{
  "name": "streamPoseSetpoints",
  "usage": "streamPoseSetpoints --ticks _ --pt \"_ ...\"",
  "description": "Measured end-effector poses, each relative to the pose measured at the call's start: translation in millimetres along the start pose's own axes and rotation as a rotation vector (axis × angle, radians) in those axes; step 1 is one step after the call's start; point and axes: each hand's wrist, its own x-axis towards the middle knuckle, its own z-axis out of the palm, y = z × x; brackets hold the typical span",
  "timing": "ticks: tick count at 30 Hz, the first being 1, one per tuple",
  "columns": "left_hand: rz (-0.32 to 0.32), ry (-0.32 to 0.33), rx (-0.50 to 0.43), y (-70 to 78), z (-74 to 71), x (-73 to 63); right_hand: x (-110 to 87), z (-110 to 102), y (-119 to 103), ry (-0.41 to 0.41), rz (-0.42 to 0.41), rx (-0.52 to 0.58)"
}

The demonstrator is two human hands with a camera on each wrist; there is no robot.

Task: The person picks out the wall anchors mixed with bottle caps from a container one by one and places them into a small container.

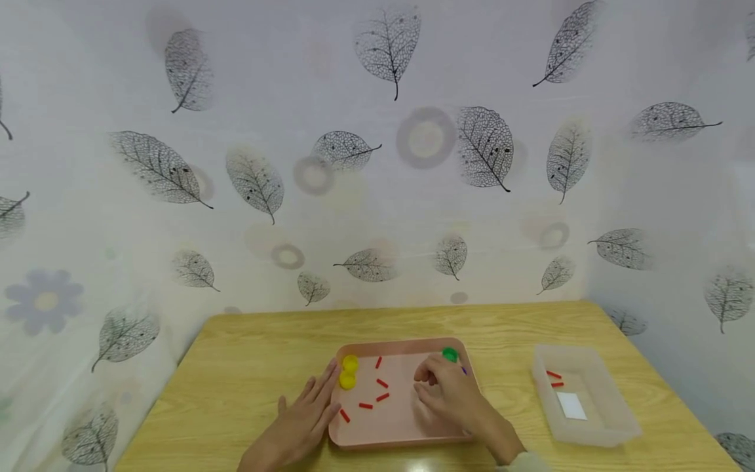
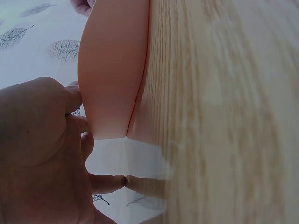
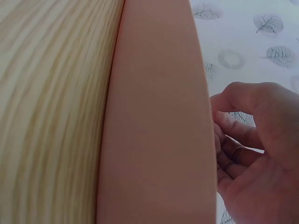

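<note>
A shallow pink tray (image 1: 407, 426) lies on the table. My left hand (image 1: 303, 419) rests along its left wall, fingers stretched out and touching the rim. Beside those fingers, inside the tray, sit two yellow round pieces (image 1: 349, 372). Several short red sticks (image 1: 382, 383) are scattered over the left half and middle. Above the tray's right half hovers my right hand (image 1: 451, 393), fingers loosely bent, with a small gap between thumb and forefinger and nothing showing there. Just beyond it are a green round piece (image 1: 450, 354) and a purple-blue piece (image 1: 464, 371), mostly hidden by the hand.
To the right stands a translucent plastic box (image 1: 613, 413) containing red sticks (image 1: 554, 375) and a white rectangular piece (image 1: 571, 406). The wooden table (image 1: 265, 341) ends against a leaf-patterned curtain (image 1: 330, 216) at the back and sides.
</note>
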Motion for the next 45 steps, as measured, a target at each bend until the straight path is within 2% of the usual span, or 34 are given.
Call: streamPoseSetpoints --ticks 4,8,15,23,28,36,45 --pt "0.001 0.000 0.004 -0.4 -0.6 0.0 5.2 7 -7 -0.089 0.101 0.040" --pt "0.000 -0.001 -0.002 -0.5 -1.3 -0.5 10.8 17 -11 -0.159 0.155 0.074" --pt "0.006 0.011 0.000 -2.2 -1.5 -1.3 19.8 32 -12 -0.219 0.163 0.116" --pt "0.008 0.025 0.005 -2.6 -1.7 -2.2 22.7 48 -8 -0.225 0.112 0.120" --pt "0.002 0.021 0.004 -1.1 -2.6 -2.9 25.8 51 -10 -0.267 0.139 0.113" --pt "0.031 0.019 -0.006 -0.7 -0.5 -1.7 24.6 50 -12 -0.345 0.219 0.107" --pt "0.023 0.024 0.003 -0.8 -0.7 -1.3 25.6 51 -13 -0.348 0.200 0.073"
